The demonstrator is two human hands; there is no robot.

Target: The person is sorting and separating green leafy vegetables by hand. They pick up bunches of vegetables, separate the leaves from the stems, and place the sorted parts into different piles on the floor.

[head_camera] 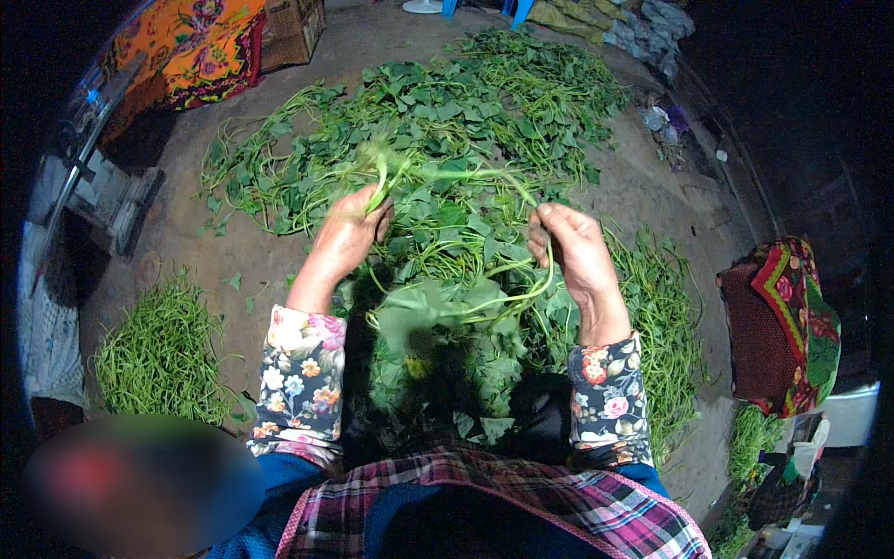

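Note:
My left hand [354,227] is closed around a small bunch of pale green leafy stems [379,192], whose tips are blurred. My right hand [569,241] pinches a long green vine stem [548,276] between thumb and fingers. A blurred strand runs between the two hands. Below my right hand the vine curves down to large leaves [433,307] over my lap. Under and beyond both hands, a wide heap of leafy vines [447,112] covers the floor.
A pile of cut green stems [164,349] lies at left, another [660,335] at right. A cloth-covered seat [782,328] is at far right. Orange floral cloth [209,49], blue chair legs [520,10] and sacks [649,31] stand beyond. The lower left is blurred.

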